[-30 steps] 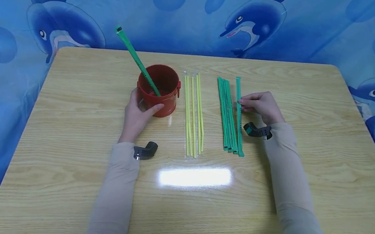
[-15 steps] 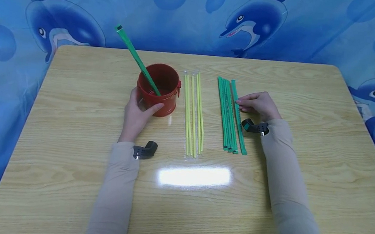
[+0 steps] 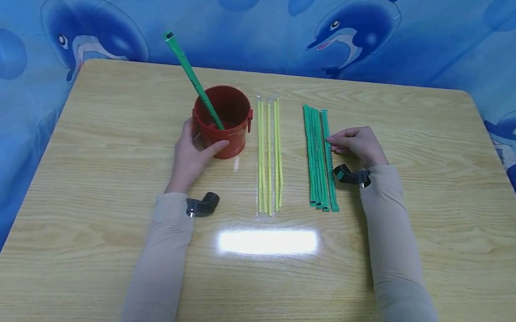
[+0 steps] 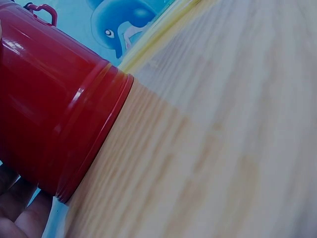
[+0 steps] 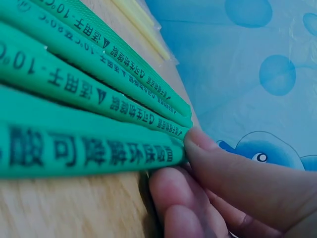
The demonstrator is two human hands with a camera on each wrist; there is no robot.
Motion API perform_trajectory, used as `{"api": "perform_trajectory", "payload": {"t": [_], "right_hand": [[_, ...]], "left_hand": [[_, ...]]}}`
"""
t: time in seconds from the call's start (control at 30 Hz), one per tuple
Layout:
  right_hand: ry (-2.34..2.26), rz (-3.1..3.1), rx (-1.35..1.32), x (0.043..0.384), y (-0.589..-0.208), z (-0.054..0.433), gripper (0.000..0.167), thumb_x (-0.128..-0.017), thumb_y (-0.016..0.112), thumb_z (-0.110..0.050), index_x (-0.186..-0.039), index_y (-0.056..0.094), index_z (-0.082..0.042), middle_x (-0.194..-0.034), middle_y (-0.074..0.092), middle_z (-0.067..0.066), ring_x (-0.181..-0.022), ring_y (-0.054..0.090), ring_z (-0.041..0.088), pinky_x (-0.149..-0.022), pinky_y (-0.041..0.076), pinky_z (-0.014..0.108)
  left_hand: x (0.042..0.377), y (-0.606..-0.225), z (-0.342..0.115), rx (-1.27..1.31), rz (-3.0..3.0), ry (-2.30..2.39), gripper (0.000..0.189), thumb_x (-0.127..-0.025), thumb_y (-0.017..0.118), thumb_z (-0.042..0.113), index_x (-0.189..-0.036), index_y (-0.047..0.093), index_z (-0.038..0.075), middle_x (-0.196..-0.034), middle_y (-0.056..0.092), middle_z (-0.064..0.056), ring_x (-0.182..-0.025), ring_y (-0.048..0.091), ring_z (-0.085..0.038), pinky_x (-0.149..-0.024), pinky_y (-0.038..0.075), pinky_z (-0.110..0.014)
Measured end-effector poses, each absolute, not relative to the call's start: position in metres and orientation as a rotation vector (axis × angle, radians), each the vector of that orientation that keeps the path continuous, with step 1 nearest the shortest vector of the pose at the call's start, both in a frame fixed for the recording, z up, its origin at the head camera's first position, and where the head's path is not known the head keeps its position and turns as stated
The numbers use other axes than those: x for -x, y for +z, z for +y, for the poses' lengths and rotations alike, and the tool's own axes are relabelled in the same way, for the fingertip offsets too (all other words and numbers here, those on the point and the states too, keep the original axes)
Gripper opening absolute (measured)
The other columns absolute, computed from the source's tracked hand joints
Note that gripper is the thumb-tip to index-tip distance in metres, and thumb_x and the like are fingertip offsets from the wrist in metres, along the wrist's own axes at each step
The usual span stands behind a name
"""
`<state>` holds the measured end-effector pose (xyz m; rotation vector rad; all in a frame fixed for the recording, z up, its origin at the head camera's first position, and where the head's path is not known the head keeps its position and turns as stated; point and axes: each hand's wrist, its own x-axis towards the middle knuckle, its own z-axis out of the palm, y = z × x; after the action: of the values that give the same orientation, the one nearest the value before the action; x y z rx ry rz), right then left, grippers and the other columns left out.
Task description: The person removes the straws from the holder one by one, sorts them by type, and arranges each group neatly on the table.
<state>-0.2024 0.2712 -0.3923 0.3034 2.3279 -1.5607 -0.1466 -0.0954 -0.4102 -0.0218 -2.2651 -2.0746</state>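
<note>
My left hand (image 3: pixel 190 161) grips the side of a small red metal bucket (image 3: pixel 235 147), thumb across its front and fingers round the left side. One green wrapped straw (image 3: pixel 191 75) leans inside the bucket, its upper end sticking out to the left. In the left wrist view the bucket's wall (image 4: pixel 54 109) fills the left side, with fingertips under it. My right hand (image 3: pixel 359 144) pinches the rightmost green wrapped straw (image 5: pixel 89 148) near its far end, between thumb and fingers. That straw lies beside a row of several green wrapped straws (image 3: pixel 315 157) on the table.
Several yellow straws (image 3: pixel 270 157) in clear wrappers lie between the bucket and the green row. The wooden table (image 3: pixel 83 247) has a bright light reflection near its middle. A blue dolphin-print sheet (image 3: pixel 264 33) hangs behind and at both sides.
The straw in my right hand has shifted left, its far end swinging in close to the green row. My right hand moved slightly left with it. The left hand keeps its grip on the bucket.
</note>
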Motion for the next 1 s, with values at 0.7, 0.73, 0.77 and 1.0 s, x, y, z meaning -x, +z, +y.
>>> {"api": "perform_trajectory", "payload": {"t": [0.7,0.73,0.77,1.0], "right_hand": [[-1.609,2.311,-0.269,0.197,-0.390,0.273,0.024,-0.088,0.067,-0.013,-0.102,0.066,0.007,-0.075,0.069,-0.001,-0.068,0.066,0.007,-0.064,0.055,0.019],[-1.621,2.313,-0.270,0.196,-0.390,0.273,0.023,-0.088,0.067,-0.012,-0.101,0.066,0.006,-0.075,0.069,-0.001,-0.068,0.066,0.008,-0.064,0.056,0.020],[-1.636,2.313,-0.268,0.195,-0.390,0.272,0.022,-0.088,0.067,-0.012,-0.101,0.066,0.005,-0.075,0.069,0.000,-0.069,0.067,0.008,-0.065,0.056,0.020],[-1.772,2.334,-0.270,0.189,-0.381,0.261,0.017,-0.086,0.069,-0.011,-0.097,0.069,0.002,-0.079,0.069,0.000,-0.072,0.068,0.011,-0.069,0.057,0.024]], "left_hand": [[0.146,-0.409,-0.095,0.014,-2.272,-2.075,0.076,-0.080,0.076,0.021,-0.142,0.033,0.013,-0.143,0.041,-0.002,-0.131,0.039,-0.017,-0.106,0.037,-0.028],[0.145,-0.409,-0.095,0.014,-2.272,-2.076,0.076,-0.080,0.076,0.021,-0.142,0.033,0.013,-0.143,0.041,-0.002,-0.131,0.039,-0.017,-0.106,0.037,-0.028],[0.145,-0.409,-0.095,0.014,-2.274,-2.076,0.076,-0.080,0.076,0.021,-0.142,0.033,0.013,-0.143,0.041,-0.002,-0.131,0.039,-0.017,-0.106,0.037,-0.028],[0.144,-0.407,-0.095,0.021,-2.280,-2.069,0.076,-0.080,0.076,0.023,-0.142,0.033,0.013,-0.142,0.041,-0.001,-0.131,0.039,-0.016,-0.105,0.037,-0.027]]}}
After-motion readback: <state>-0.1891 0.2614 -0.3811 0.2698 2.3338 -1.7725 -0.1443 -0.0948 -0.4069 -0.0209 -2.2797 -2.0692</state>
